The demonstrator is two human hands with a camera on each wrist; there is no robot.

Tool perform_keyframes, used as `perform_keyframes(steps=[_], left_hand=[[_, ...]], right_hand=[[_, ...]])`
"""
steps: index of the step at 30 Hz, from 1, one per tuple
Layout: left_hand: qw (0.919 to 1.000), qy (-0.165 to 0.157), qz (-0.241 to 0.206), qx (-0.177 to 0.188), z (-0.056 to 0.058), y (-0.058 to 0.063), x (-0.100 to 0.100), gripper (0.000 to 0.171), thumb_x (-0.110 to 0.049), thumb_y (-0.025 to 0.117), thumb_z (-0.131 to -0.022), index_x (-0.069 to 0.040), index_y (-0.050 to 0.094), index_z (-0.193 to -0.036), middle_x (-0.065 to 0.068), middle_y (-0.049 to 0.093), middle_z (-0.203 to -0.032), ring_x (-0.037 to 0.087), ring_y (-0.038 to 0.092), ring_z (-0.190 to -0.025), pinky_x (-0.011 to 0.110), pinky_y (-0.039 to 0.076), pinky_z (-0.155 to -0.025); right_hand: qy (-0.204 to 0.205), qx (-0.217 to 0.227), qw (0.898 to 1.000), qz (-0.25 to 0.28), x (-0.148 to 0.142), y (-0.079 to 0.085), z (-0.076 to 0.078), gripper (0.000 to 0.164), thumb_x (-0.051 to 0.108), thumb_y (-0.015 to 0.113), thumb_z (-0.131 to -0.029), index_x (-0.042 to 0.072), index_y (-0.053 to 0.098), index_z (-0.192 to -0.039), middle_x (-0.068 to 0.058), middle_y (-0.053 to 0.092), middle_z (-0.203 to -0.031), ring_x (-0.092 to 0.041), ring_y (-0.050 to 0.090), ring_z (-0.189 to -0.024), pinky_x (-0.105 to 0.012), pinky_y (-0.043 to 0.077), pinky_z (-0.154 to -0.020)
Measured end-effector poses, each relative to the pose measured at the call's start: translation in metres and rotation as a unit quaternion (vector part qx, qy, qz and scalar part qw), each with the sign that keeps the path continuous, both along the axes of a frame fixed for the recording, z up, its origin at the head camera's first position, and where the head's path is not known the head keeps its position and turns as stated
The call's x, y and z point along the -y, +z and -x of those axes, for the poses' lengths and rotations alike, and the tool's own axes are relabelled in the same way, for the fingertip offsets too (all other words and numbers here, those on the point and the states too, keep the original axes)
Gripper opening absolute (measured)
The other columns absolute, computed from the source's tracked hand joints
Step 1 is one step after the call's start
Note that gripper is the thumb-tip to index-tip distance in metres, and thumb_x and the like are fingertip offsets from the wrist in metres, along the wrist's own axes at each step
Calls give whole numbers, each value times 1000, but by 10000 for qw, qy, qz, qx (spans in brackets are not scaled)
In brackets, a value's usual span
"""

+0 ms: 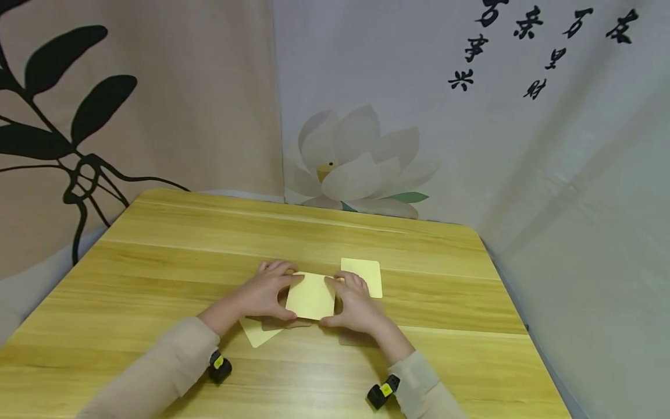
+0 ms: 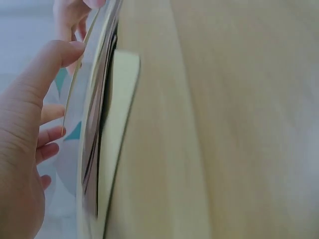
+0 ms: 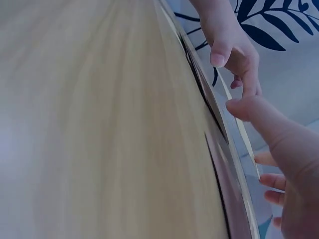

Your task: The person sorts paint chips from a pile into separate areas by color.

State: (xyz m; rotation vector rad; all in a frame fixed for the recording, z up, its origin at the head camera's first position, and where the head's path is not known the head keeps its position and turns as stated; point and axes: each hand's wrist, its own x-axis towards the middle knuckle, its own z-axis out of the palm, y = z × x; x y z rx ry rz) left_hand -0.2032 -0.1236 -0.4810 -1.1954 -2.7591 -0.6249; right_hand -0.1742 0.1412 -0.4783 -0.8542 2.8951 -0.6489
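Observation:
A thin, square pale-yellow card [image 1: 311,297] is held above the table between both hands. My left hand [image 1: 264,295] pinches its left corners, thumb at the near one and a finger at the far one. The right hand [image 1: 356,305] grips the right corners in the same way. Seen edge-on in the left wrist view, the raised card [image 2: 75,84] stands apart from the tabletop. Below the left hand lie another yellow card [image 1: 257,334] and brownish cards [image 1: 269,323], partly covered. Beyond the right fingers lies a yellow card [image 1: 370,276]; a brownish card [image 1: 357,338] shows under that hand.
The wooden table [image 1: 445,372] runs back to a hanging curtain [image 1: 209,93] with leaf, lotus and character prints. Black wrist devices [image 1: 220,368] with yellow marks sit at both sleeves.

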Motion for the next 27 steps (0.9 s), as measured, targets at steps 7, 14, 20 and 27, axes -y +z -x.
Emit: perform_keyframes(steps=[7,14,20,27], left_hand=[[9999,26,-46,86,0,2,-25,87,-58,78,-65,-7,57,-133,11,47,-135,26,36,-125,49,26,-95],[9998,171,34,69,5,0,-49,86,-59,76,-66,-9,57,-134,9,45,-137,24,35,-126,48,26,-97],[9997,189,38,145,13,-1,-68,86,-60,76,-68,-8,57,-134,9,46,-136,25,35,-125,47,26,-96],[9990,277,205,272,21,-2,-87,89,-64,73,-69,-10,54,-137,7,44,-138,23,34,-127,46,23,-99]], right_hand=[[-48,116,9999,95,-24,1,3,92,51,80,-70,11,43,-145,-12,35,-142,-28,25,-133,-51,15,-107],[-91,340,9993,111,-46,6,10,91,44,83,-71,11,42,-145,-11,33,-143,-29,24,-132,-53,21,-104],[-165,517,9984,172,-64,9,18,89,39,84,-70,13,43,-145,-9,33,-143,-31,25,-130,-54,28,-101],[-121,607,9980,95,-82,11,29,89,36,84,-70,12,44,-145,-10,34,-142,-31,26,-130,-54,28,-101]])
